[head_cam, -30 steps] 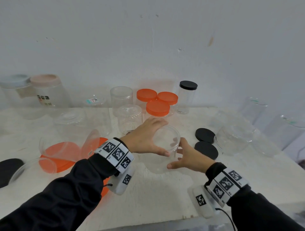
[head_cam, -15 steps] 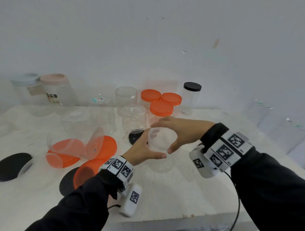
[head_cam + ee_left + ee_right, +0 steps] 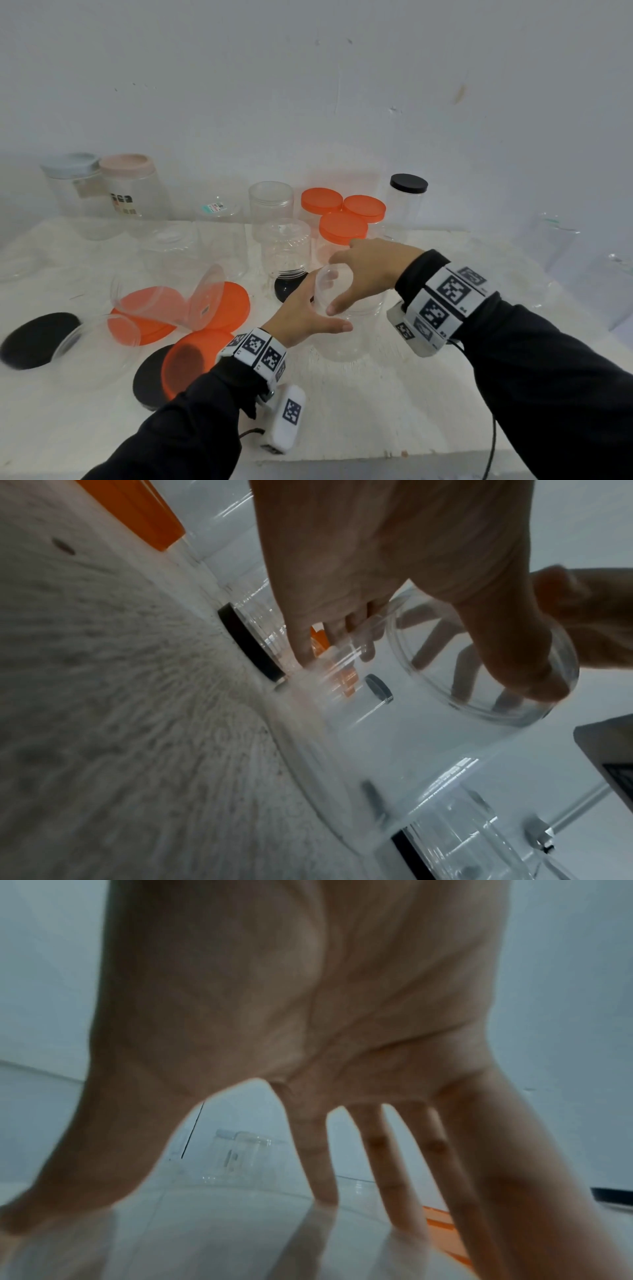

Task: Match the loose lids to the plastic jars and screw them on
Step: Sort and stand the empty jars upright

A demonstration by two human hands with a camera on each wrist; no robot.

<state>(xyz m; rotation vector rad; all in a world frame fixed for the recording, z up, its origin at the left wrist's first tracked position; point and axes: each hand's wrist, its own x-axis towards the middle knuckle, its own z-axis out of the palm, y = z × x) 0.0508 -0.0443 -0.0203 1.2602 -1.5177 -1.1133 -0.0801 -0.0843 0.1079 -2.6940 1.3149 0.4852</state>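
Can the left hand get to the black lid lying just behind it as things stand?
Probably not yet: the left hand grips the clear jar, with the right hand on the clear lid. The black lid itself lies uncovered.

A clear jar stands upright near the middle, a clear lid on its mouth. Orange-lidded jars cluster behind; loose orange lids and black lids lie left.

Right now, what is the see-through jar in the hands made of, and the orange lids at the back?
The clear jar looks like thin glossy plastic: you see fingers through it, and light glints off it. Its clear lid, under the right hand, looks the same. The orange lids look like matte, slightly see-through plastic with smooth edges. The table looks like rough white-painted board, though that is less sure.
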